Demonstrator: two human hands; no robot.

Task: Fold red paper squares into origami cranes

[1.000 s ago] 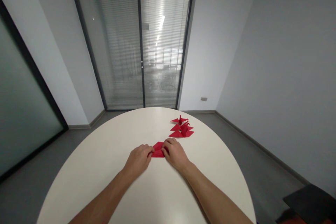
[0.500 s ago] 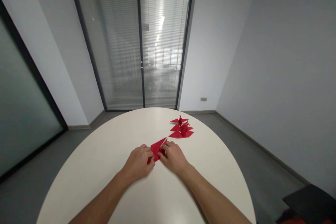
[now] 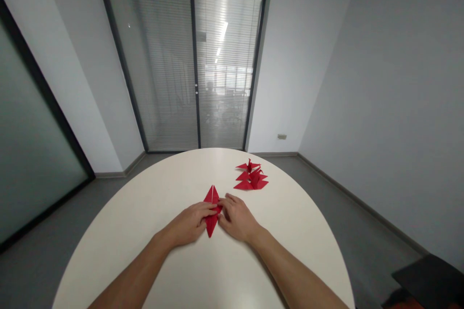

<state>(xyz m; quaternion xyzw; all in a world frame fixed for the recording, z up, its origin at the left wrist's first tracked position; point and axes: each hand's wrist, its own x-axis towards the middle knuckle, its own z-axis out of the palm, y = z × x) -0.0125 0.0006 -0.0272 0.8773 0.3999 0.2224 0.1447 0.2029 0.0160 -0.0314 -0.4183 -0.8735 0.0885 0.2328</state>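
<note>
A folded red paper diamond (image 3: 211, 199) lies flat on the white round table (image 3: 152, 203), its long axis pointing away from me. My left hand (image 3: 188, 224) rests on its left side with fingertips pressed on the paper's middle. My right hand (image 3: 237, 219) presses on the same spot from the right, fingers curled down. Both hands cover the diamond's middle; its far tip and near tip show.
Several finished red paper cranes (image 3: 252, 177) sit in a cluster beyond my right hand. Behind the table stand glass doors with blinds (image 3: 188, 67). A dark seat corner (image 3: 431, 280) shows at the lower right.
The red paper turned from lying sideways under my hands to a diamond pointing away from me. Both hands shifted slightly toward me and now press its middle.
</note>
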